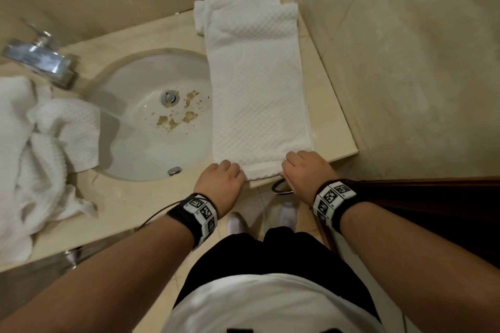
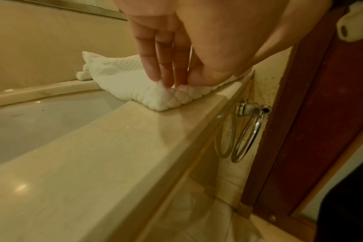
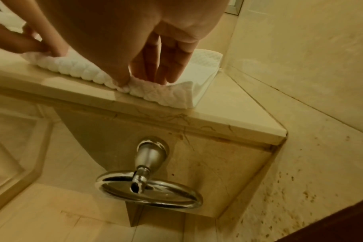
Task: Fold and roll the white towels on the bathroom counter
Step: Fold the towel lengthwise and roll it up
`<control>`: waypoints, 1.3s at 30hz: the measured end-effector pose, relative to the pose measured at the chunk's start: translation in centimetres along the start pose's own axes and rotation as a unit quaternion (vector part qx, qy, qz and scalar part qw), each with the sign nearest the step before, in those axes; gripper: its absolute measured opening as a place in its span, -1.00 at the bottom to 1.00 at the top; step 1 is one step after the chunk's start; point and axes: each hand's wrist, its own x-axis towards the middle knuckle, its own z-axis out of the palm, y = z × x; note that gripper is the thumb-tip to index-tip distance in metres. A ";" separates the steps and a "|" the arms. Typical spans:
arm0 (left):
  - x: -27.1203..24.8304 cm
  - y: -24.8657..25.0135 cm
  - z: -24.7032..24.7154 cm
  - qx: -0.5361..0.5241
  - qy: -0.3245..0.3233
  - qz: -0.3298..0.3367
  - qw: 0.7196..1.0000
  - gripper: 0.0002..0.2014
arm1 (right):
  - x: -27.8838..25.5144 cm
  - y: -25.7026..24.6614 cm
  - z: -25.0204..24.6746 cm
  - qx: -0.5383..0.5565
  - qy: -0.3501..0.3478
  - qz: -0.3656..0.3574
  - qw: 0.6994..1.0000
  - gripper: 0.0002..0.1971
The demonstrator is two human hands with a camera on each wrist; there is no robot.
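The folded towel (image 1: 257, 84) lies on the tabletop (image 1: 332, 116), its long axis running from frame centre toward the top edge. The left hand (image 1: 220, 182) and right hand (image 1: 307, 174) pinch its near corners, equally close.

Left of frame, a chrome faucet (image 1: 43, 58) over my stained sink (image 1: 140, 154); a towel ring (image 3: 149, 190) hangs low at centre.
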 end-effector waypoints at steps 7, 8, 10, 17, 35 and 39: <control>-0.8 0.3 0.5 0.010 -0.007 -0.014 1.000 -0.69 | 0.1 -0.2 -0.3 0.011 -0.012 0.010 1.000 -0.66; -0.8 0.1 0.5 0.011 -0.006 -0.007 1.000 -0.68 | 0.0 -0.2 -0.2 0.015 -0.021 0.009 1.000 -0.66; -0.9 -0.5 0.6 0.012 0.008 0.014 1.000 -0.70 | -0.4 0.0 0.0 0.021 -0.038 0.006 0.999 -0.65; -0.5 -1.1 0.5 0.006 -0.001 0.016 1.000 -0.78 | -0.9 1.0 -0.3 0.015 -0.079 -0.014 0.997 -0.57; 2.3 -2.1 -0.9 -0.318 -0.104 -0.196 0.922 -0.72 | 1.3 2.4 -3.5 0.036 -0.276 0.155 0.948 -0.53; 2.5 -2.6 -0.7 -0.163 -0.093 -0.163 0.969 -0.72 | 1.5 2.5 -3.7 0.062 -0.257 0.193 0.945 -0.58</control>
